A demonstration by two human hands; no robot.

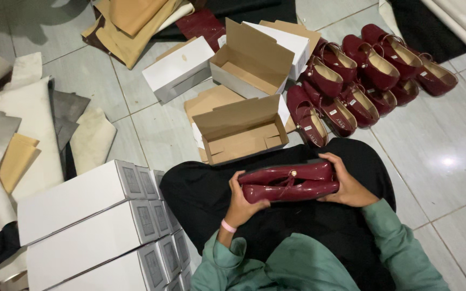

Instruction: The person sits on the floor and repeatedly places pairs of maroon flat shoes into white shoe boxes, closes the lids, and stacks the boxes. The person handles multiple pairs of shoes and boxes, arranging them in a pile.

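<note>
Over the lap, at six o'clock from the open cardboard box (242, 131), left hand (242, 203) and right hand (346, 186) have fingers clamped on the paired maroon shoes (289, 182); glossy sides could slide apart and drop one.

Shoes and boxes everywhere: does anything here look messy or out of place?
Mostly orderly. The fabric pieces on the left lie in a loose, overlapping heap, unlike the neat stack of closed white boxes and the rowed dark red shoes.
</note>
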